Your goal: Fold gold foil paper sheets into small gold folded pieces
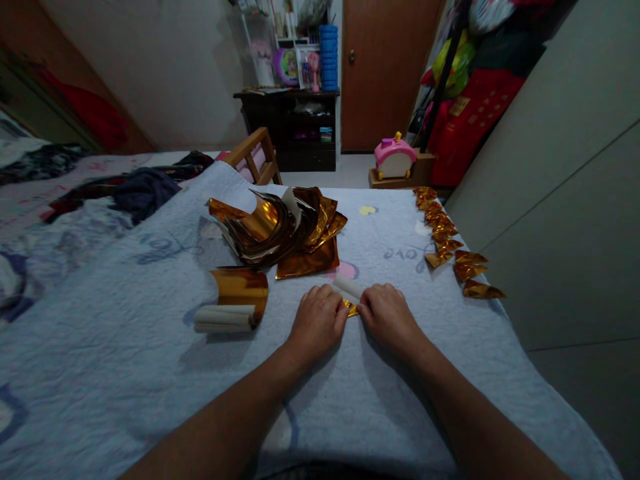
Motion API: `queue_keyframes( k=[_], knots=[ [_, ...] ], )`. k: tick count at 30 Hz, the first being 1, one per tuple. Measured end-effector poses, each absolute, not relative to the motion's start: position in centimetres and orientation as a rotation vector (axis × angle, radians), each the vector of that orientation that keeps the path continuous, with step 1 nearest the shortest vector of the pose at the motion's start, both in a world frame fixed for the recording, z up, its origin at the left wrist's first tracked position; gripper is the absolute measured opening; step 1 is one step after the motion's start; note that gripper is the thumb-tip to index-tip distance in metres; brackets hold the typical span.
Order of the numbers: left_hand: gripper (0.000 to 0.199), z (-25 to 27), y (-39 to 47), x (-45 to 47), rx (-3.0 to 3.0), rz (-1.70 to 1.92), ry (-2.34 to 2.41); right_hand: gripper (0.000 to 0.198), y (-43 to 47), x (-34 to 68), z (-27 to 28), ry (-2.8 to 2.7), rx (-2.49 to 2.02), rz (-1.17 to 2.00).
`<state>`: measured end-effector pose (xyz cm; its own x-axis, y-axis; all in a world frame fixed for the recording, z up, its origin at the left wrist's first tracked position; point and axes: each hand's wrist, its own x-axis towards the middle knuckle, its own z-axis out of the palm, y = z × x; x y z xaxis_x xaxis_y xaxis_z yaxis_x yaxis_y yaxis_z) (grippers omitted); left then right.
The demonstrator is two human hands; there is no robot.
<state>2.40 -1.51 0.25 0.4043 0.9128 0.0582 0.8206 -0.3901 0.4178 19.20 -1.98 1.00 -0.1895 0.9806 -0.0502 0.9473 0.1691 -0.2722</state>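
Note:
Between my two hands lies a gold foil sheet (353, 309), partly folded, with a pale rolled edge standing up behind the fingers. My left hand (320, 317) has its fingers curled onto the left end of this sheet. At the opposite end my right hand (387, 310) pinches it the same way. Beyond them rests a curled stack of gold foil sheets (270, 227), fanned out at its right side. Left of my left hand, a smaller curled bundle of foil sheets (243, 287) shows a pale backing. Several folded gold foil pieces (440, 227) line the far right edge.
A pale blue patterned cover (200, 387) spreads under everything. Clothes (150, 190) lie at the left, beside a wooden chair (257, 157). A dark shelf (305, 133), a wooden door (385, 73) and a pink toy case (395, 159) stand behind. A pale cabinet (565, 200) borders the right.

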Motion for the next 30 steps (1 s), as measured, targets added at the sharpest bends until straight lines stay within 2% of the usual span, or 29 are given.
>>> queue_keyframes(
  k=[11,24,30],
  knots=[
    [0.01,0.0,-1.9,2.5,2.368,0.403,1.564,0.017,-2.1,19.0,1.0,-2.298,-1.913,0.309],
    [0.012,0.1,-2.4,2.8,2.388,0.373,1.615,0.014,-2.9,18.5,0.5,-2.267,-1.938,0.177],
    [0.01,-0.1,-2.3,2.8,2.404,0.369,1.616,0.02,-3.4,18.4,0.5,-2.21,-1.9,0.149]
  ],
)
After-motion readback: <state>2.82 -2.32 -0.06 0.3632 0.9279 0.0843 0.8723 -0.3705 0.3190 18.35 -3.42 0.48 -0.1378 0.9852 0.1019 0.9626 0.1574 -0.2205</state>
